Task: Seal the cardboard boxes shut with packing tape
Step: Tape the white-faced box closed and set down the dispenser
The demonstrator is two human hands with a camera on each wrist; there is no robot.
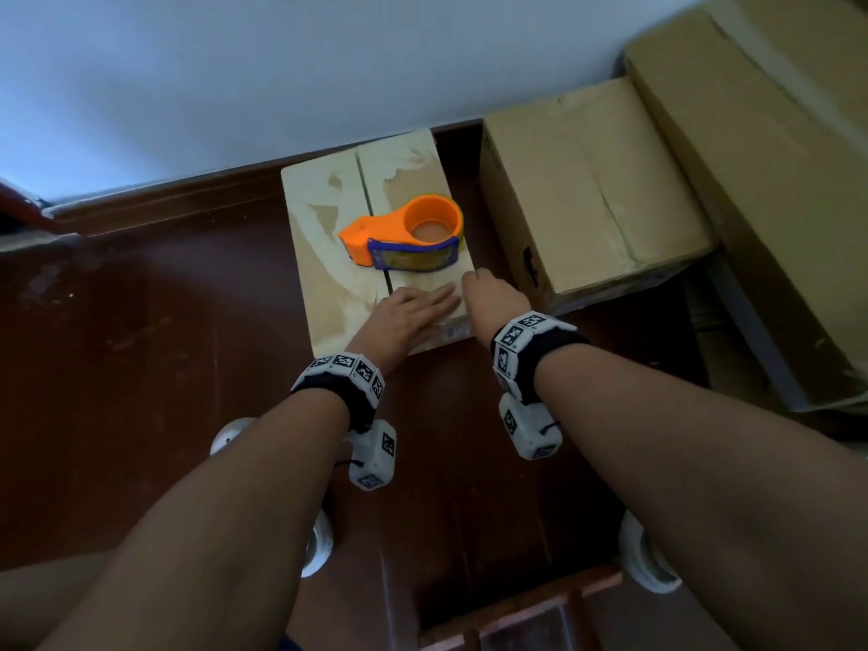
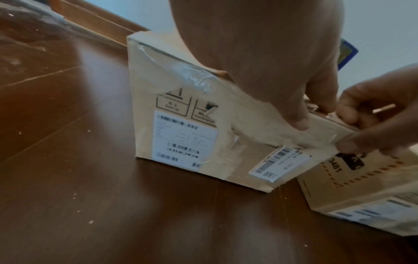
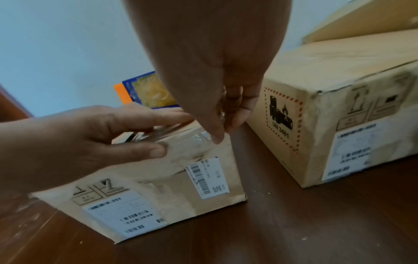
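A small cardboard box [image 1: 329, 284] [image 2: 144, 92] [image 3: 181, 201] stands on the dark wooden floor, its top seam running away from me. An orange tape dispenser [image 1: 408, 232] [image 3: 147, 91] lies on its top. My left hand [image 1: 413, 307] [image 3: 101, 139] lies on the near right part of the top, fingers straight, thumb on the front face over a strip of clear tape [image 3: 181, 134]. My right hand [image 1: 493, 293] [image 3: 224, 114] [image 2: 373, 114] is at the box's near right corner. Its thumb and fingers pinch the end of that tape.
A medium cardboard box [image 1: 587, 195] [image 3: 328, 125] stands just right of the small one, with a narrow gap of floor between. A large box [image 1: 775, 157] lies further right. The wall and skirting board [image 1: 164, 199] run behind. Open floor spreads to the left.
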